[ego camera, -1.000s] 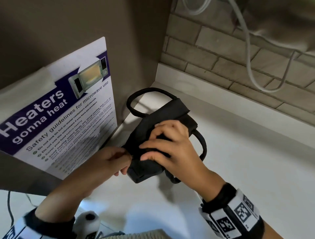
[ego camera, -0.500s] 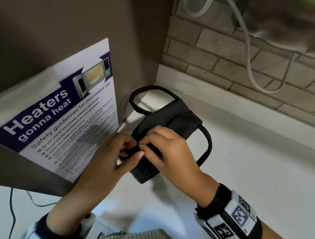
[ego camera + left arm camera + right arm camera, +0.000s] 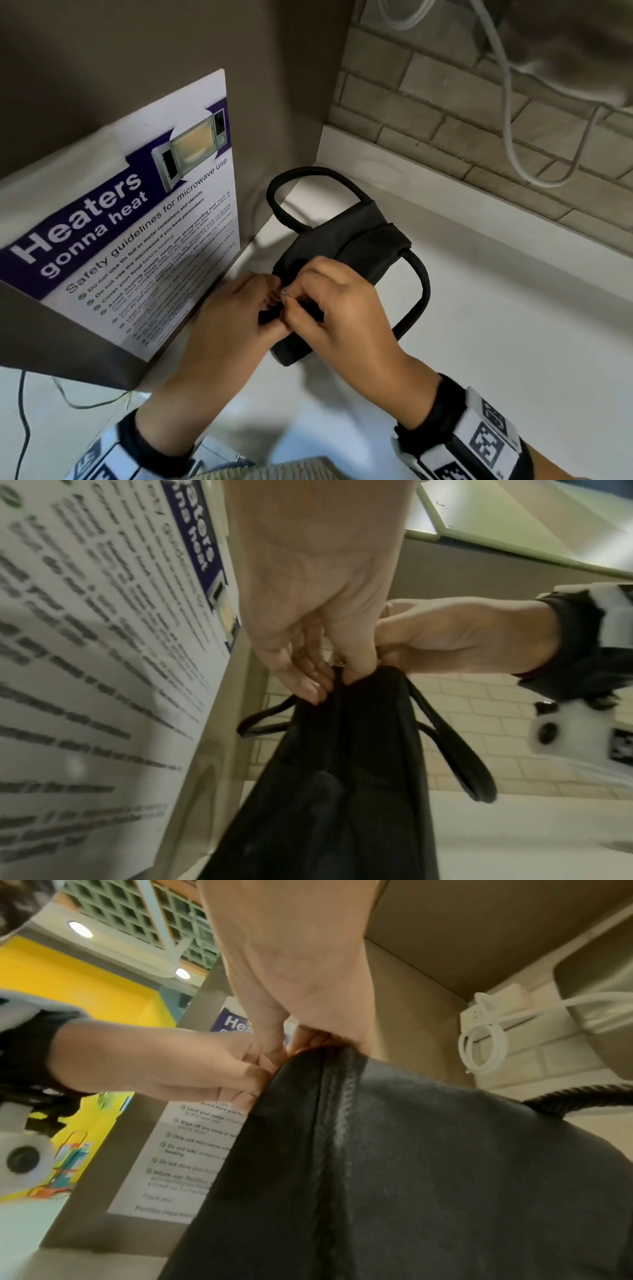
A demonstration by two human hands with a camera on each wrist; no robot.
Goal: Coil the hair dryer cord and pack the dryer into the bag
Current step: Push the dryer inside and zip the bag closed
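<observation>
Both hands have come together at the near end of the black bag (image 3: pixel 346 246), where a second ago the right hand (image 3: pixel 337 308) lay spread over the top of it and the left hand (image 3: pixel 236 315) only touched its side. The left hand's fingers now pinch the fabric at the bag's near corner, holding it taut. The right hand's thumb and forefinger are closed on something small and silvery right at the zip line, most likely the zipper pull (image 3: pixel 285 293), though it is too small and blurred to be sure. The zip (image 3: pixel 337 1123) runs away from the fingers along the top of the bag and looks closed for most of its length.

The hair dryer and its cord cannot be seen anywhere. I judge they are already inside, since the bag bulges, and that closing the zip is all that is left.

The bag sits on the white counter (image 3: pixel 479 342), pushed toward the far left corner. Just to its left stands a brown panel carrying a microwave safety poster (image 3: pixel 137 240), and the left hand is almost against it, so there is little room on that side. One black handle (image 3: pixel 308 178) loops toward the far wall, the other handle (image 3: pixel 416 294) lies out to the right. The far side is closed off by a brick wall (image 3: pixel 445 113) with a white cable (image 3: pixel 510 113) hanging down it. Open counter lies to the right and near.
</observation>
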